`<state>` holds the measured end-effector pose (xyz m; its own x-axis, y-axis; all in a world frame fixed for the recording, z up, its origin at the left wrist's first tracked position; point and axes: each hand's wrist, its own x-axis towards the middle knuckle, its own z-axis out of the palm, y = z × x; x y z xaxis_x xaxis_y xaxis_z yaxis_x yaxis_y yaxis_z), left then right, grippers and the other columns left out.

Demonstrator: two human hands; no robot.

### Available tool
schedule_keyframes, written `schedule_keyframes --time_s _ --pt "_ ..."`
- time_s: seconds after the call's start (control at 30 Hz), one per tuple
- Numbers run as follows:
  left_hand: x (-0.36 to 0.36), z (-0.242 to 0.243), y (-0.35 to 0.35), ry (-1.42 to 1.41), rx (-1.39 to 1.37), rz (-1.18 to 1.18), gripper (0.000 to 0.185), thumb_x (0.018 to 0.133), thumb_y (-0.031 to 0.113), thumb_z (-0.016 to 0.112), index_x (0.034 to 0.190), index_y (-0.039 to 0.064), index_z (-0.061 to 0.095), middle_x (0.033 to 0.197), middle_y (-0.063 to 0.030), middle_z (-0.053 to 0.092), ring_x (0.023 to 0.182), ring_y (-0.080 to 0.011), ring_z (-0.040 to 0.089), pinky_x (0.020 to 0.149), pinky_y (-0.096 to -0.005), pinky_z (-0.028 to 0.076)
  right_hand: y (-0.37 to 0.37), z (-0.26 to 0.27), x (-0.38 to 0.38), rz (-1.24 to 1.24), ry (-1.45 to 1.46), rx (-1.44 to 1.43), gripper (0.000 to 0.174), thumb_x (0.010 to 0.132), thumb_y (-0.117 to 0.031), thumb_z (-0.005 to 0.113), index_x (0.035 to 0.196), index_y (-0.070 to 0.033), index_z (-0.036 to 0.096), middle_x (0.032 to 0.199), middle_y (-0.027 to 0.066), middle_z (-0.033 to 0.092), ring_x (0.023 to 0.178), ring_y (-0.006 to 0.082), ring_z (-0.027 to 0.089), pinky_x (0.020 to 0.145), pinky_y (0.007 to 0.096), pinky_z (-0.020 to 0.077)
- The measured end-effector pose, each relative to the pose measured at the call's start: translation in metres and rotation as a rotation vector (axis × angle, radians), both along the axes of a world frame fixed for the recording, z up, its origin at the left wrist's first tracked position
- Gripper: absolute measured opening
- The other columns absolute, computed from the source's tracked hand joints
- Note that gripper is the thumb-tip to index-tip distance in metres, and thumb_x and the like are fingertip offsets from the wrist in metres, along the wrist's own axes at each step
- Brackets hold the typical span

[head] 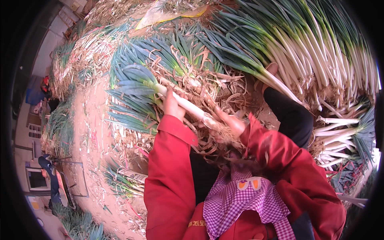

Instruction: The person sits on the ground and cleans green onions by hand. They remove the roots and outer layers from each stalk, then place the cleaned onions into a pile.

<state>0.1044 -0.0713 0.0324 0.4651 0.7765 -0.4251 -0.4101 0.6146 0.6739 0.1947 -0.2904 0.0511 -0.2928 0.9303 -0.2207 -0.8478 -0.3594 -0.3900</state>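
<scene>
Slantwise before me lies a large green onion (192, 107) with a thick white stalk, blue-green leaves toward the upper left and a rooty base toward the lower right. My left hand (174, 105) is wrapped around the stalk just below the leaves. At the base, where brown skins and roots hang, my right hand (229, 121) grips it; its fingers are partly hidden behind the stalk. Beneath both hands is a heap of untrimmed green onions (186, 57) with dry, brown outer leaves. A single cleaned green onion (267, 73) lies across my right foot and lower leg.
Long cleaned green onions (309, 54) lie in a broad row at upper right, with shorter ones (339, 135) beside my right knee. Leaf litter covers the dirt floor (90, 144). At far left are another person (54, 180) and a metal frame (85, 180).
</scene>
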Motion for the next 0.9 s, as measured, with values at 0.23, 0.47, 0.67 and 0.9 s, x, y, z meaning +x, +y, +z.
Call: schedule_keyframes --time_s 0.23,0.47,0.67,0.9 --pt "-0.014 -0.029 0.075 0.369 0.216 0.215 0.028 0.094 0.031 0.055 0.085 0.005 0.047 0.062 -0.0058 0.048 0.046 -0.0196 0.048 0.044 -0.0365 0.044 -0.148 0.03 -0.015 -0.156 -1.199 0.05 0.027 0.094 -0.029 0.054 0.097 -0.003 0.061 0.071 0.0091 0.057 0.06 0.02 0.055 0.056 0.0319 0.0454" --pt "-0.006 -0.018 0.047 0.258 0.231 0.219 0.027 0.096 0.03 0.052 0.085 0.006 0.047 0.064 -0.0026 0.047 0.046 -0.016 0.045 0.044 -0.0305 0.044 -0.13 0.042 0.02 -0.151 -2.255 0.352 0.031 0.08 -0.021 0.067 0.103 -0.002 0.063 0.107 0.0176 0.06 0.093 0.0349 0.059 0.08 0.0403 0.0484" --pt "0.024 0.015 -0.069 0.313 0.379 -0.015 0.033 0.098 0.031 0.047 0.113 0.001 0.047 0.083 -0.0048 0.057 0.067 -0.0159 0.059 0.062 -0.0285 0.054 -0.044 0.011 0.011 -0.512 -2.216 0.382 0.063 0.08 -0.024 0.067 0.134 -0.005 0.041 0.111 0.0212 0.058 0.096 0.0349 0.061 0.081 0.0413 0.05" --pt "0.004 0.025 -0.034 0.772 0.943 -0.567 0.035 0.093 0.031 0.056 0.115 0.005 0.06 0.107 -0.0086 0.064 0.091 -0.0196 0.061 0.087 -0.034 0.05 -0.09 -0.043 0.163 -0.38 -2.292 -0.121 0.058 0.085 -0.025 0.061 0.137 -0.014 0.039 0.081 0.0244 0.063 0.073 0.0388 0.064 0.063 0.046 0.0518"
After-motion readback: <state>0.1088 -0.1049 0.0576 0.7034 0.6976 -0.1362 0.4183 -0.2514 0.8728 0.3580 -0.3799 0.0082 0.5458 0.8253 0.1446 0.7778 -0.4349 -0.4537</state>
